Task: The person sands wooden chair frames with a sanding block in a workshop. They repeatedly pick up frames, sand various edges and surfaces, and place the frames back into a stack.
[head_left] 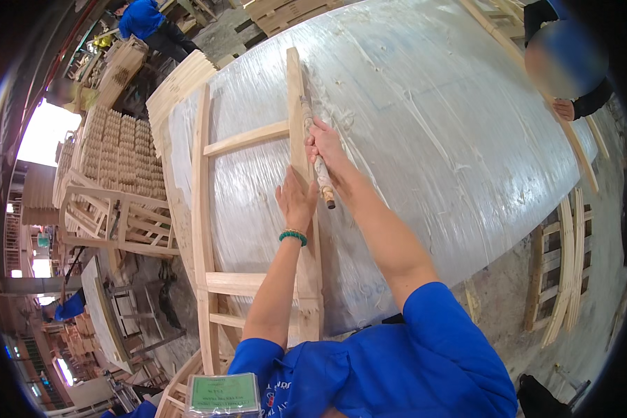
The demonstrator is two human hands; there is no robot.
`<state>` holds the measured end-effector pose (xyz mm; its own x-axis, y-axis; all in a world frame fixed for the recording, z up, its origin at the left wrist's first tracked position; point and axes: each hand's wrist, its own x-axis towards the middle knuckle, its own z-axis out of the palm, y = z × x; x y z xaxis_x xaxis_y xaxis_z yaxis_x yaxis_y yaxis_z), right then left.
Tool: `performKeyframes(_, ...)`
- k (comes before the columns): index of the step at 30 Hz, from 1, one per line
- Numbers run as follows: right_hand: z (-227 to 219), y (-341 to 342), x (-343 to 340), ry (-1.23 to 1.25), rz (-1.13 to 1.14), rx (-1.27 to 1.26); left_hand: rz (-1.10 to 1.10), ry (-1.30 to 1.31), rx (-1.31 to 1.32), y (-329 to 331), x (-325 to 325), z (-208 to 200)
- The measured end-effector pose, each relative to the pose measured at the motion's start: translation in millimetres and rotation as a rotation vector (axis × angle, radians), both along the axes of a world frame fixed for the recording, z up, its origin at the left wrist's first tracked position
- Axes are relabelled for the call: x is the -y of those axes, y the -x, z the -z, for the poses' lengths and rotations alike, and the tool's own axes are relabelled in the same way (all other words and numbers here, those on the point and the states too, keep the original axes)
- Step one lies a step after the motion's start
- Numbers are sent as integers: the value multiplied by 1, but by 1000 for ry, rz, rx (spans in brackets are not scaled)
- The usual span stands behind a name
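Note:
My right hand (329, 150) is closed around a slim rod (323, 180), wrapped in something pale and brownish, with a dark lower end. The rod lies along the right upright of a light wooden frame (295, 76); whether it touches the wood I cannot tell. My left hand (297, 202) rests on that same upright just below, palm down and fingers stretched out, a green bead bracelet on its wrist. Crosspieces join the upright to a second, parallel one (201, 181) on the left. Under the frame is a broad worktable (425, 160) covered with wrinkled clear plastic.
Stacks of cut wooden pieces (122, 150) stand left, beside an assembled wooden frame (118, 219). Slats (571, 258) lean at the right. A long strip (568, 150) lies along the table's far right edge, near another person's hand (563, 109). A person in blue (143, 21) is at the far left.

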<state>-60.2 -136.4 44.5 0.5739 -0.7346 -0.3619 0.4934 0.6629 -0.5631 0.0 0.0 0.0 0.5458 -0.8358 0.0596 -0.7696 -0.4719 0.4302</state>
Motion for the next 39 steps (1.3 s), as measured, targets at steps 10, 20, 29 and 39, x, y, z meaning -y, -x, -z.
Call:
performKeyframes(10, 4, 31, -18, 105, -7, -57, -21, 24, -23, 1, -5, -10)
performKeyframes(20, -18, 46, -14, -47, -96, 43, -2, 42, -48, 9, 3, -12)
performKeyframes(29, -22, 18, -7, -17, -63, 73, -10, 60, 65, 1, -2, -3)
performKeyframes(39, 0, 33, 43, 356, 334, -172, 78, 87, 1, 25, 21, -12)
